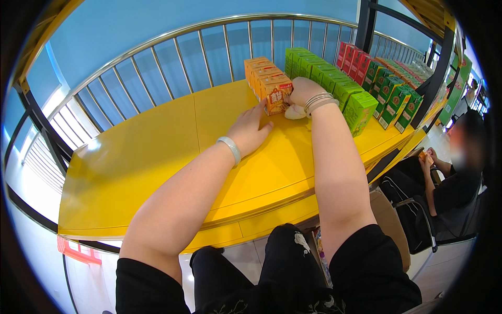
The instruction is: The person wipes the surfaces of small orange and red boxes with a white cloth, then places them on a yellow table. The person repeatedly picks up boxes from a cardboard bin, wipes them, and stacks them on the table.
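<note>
A row of orange snack boxes [262, 72] stands on the yellow shelf [157, 157], running back towards the railing. At its front, the nearest orange box [277, 98] has my left hand [251, 127] at its left side, fingertips against its lower edge, thumb apart. On the box's right side is my right hand [308, 94], its fingers partly hidden; a white cloth or glove-like thing [296, 112] lies beneath it. Whether that hand grips the box or the white thing is unclear. Just right of my right hand stands a row of green boxes [359, 110].
Red boxes [355, 64] and dark green cartons [392, 102] line the shelf's right end beside a black metal post [431, 78]. Behind runs a steel railing [200, 55]. At the lower right, a seated person [451, 188] holds a small orange thing near a cardboard box [390, 223].
</note>
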{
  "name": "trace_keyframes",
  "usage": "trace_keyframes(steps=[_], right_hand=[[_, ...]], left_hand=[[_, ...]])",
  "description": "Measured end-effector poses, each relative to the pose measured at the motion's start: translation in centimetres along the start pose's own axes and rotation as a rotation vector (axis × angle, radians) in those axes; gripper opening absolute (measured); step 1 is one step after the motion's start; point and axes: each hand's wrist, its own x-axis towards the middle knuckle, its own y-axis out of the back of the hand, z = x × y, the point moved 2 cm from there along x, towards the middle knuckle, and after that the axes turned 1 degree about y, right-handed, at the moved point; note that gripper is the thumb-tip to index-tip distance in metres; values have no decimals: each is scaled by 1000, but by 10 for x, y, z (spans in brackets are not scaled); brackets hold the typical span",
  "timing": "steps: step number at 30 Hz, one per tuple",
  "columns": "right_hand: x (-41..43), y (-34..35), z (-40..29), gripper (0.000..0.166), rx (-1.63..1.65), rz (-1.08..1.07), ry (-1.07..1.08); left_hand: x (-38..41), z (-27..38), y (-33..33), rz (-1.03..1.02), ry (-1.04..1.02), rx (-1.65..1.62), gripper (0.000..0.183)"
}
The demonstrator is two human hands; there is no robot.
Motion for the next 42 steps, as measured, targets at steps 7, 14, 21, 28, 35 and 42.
trace_keyframes(steps=[7, 14, 21, 28, 35, 42], right_hand=[[-1, 0, 1, 32, -22, 1, 9], [5, -1, 4, 34, -31, -13, 8], [6, -3, 3, 34, -57, -17, 7], [-1, 5, 2, 32, -73, -1, 28], [-18, 17, -4, 38, -67, 7, 87], [-27, 19, -21, 38, 90, -25, 251]], left_hand=[[-3, 3, 2, 61, 22, -66, 44], [-3, 4, 1, 44, -44, 32, 41], [-3, 1, -1, 66, -61, 61, 38], [-3, -1, -1, 30, -62, 66, 40], [-5, 0, -5, 61, -75, 143, 36], [-5, 19, 10, 121, -241, -138, 27]])
